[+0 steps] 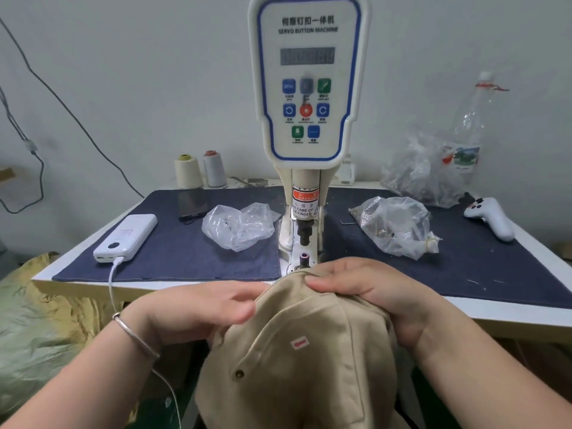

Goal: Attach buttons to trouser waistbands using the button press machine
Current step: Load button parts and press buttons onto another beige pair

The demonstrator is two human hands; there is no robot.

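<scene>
Beige trousers lie bunched below the table's front edge, with a metal button on a pocket flap and a small red label. My right hand grips the top fold of the fabric between thumb and fingers, just in front of the machine's lower die. My left hand is at the fabric's left edge, fingers slightly curled and blurred; I cannot tell if it holds the cloth. The servo button machine stands upright at the table's centre, its punch raised above the die.
A navy cloth covers the table. On it lie a white power bank with cable, a phone, plastic bags of buttons and a white controller. Thread cones and a plastic bottle stand at the back.
</scene>
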